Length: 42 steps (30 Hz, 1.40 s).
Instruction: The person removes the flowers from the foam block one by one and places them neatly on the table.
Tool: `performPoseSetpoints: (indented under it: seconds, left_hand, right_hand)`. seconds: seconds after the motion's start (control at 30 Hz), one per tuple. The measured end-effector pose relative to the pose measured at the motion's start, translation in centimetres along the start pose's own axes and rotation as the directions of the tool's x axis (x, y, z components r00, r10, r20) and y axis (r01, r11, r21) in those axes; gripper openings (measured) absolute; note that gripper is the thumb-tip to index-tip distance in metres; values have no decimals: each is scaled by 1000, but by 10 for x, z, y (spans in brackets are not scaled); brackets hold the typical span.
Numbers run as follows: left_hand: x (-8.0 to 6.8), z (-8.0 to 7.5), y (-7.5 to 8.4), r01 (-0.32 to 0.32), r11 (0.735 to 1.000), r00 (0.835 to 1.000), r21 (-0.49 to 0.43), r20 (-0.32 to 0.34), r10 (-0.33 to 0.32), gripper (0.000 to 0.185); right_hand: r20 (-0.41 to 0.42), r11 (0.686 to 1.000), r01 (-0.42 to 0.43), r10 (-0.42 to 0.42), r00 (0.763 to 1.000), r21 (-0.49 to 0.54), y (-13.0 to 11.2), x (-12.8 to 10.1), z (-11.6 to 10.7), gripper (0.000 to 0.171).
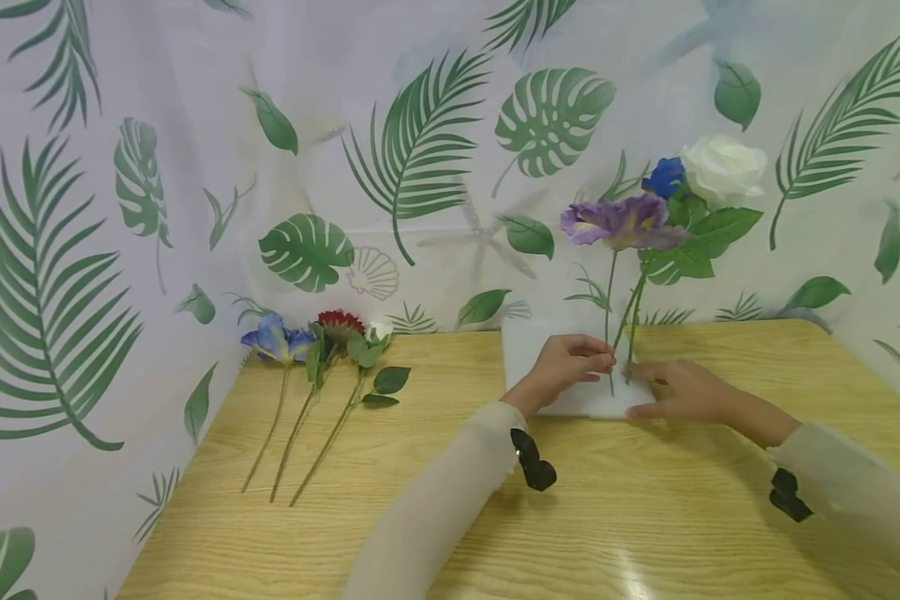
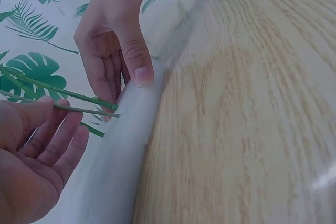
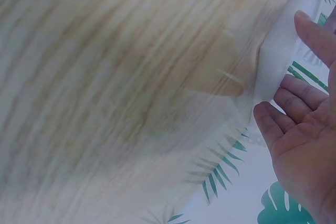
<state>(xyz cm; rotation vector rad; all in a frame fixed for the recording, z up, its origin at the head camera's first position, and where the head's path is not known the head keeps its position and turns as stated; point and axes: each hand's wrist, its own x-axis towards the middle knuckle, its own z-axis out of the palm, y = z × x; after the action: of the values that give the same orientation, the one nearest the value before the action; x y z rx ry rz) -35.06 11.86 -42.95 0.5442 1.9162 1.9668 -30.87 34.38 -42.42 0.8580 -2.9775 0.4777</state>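
My left hand (image 1: 570, 367) pinches the thin stem (image 2: 86, 110) of a purple flower (image 1: 626, 221) between thumb and fingers. That stem stands nearly upright, its lower end at a white foam-like block (image 1: 525, 358). Behind it, a white rose (image 1: 723, 167) and a blue flower (image 1: 665, 177) rise on green stems (image 2: 58, 86) that meet the block. At the block's right end my right hand (image 1: 693, 392) rests with fingers extended, the thumb touching the near edge. In the right wrist view its fingertips (image 3: 261, 109) touch the block's corner.
On the table's left side lie a blue-violet flower (image 1: 277, 340), a dark red flower (image 1: 339, 325) and a small white flower (image 1: 378, 332) with leaves. Their stems point toward the near edge. A leaf-print cloth (image 1: 435, 275) hangs behind the wooden table (image 1: 450, 500).
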Motion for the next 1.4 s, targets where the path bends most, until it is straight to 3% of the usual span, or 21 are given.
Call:
performPoseSetpoints:
  seconds: [0.43,1.03,1.4]
  left_hand:
    - [-1,0,2,-51,999,999,5,-2,51,17]
    - [5,-7,-4,-33,998,999,-44,31,35,17]
    - [4,-15,5,-61,997,998,-55,30,62,11]
  right_hand:
    - [1,1000,0,0,1000,2,1,-1,0,76]
    - [21,1000,-24,23,999,17,0,1,0,78]
    - [28,1000,-27,27,999,12,-3,1,-1,75]
